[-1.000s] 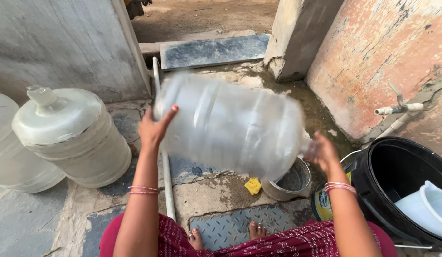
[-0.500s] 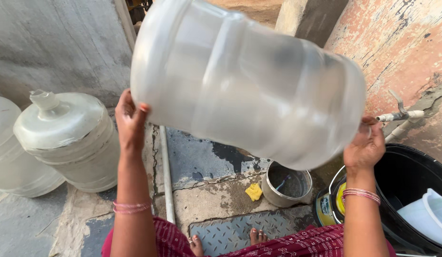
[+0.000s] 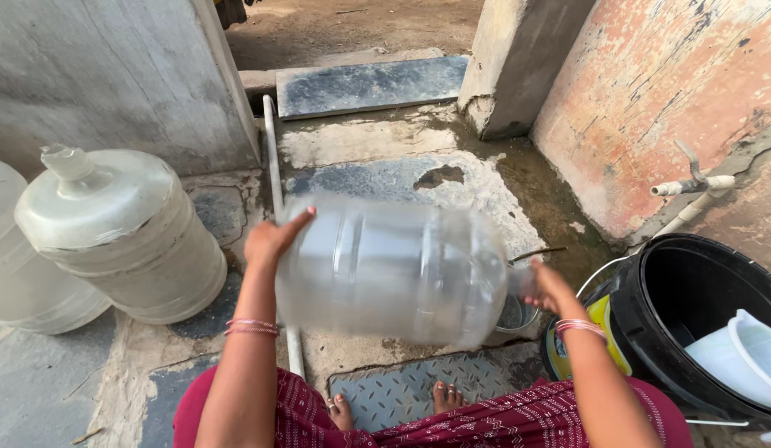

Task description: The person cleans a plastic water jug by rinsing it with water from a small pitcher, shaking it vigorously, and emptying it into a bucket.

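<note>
1. Left hand (image 3: 273,241): fingers spread flat, palm pressed vs the base end of the big clear water jug (image 3: 394,270). Not wrapped around it, just pushing.
2. Right hand (image 3: 547,289): closed round the jug's neck end; motion blur, so can't tell how tight the grip is.
3. Jug is held horizontal in the air btwn both hands, over the wet floor (image 3: 385,178), above the person's bare feet (image 3: 394,402). Looks empty or nearly so.
4. Risk: left palm only presses, so if the jug is wet it could slip off & drop toward the toes or the metal plate (image 3: 385,390).
5. Risk: neck end is near the small round tin (image 3: 514,315) & the black bucket (image 3: 651,332) at the floor's right edge; a swing could knock them.
6. Farther out: two more jugs (image 3: 120,236) stand by the left wall, well apart; a tap (image 3: 692,182) sticks out of the right wall.
</note>
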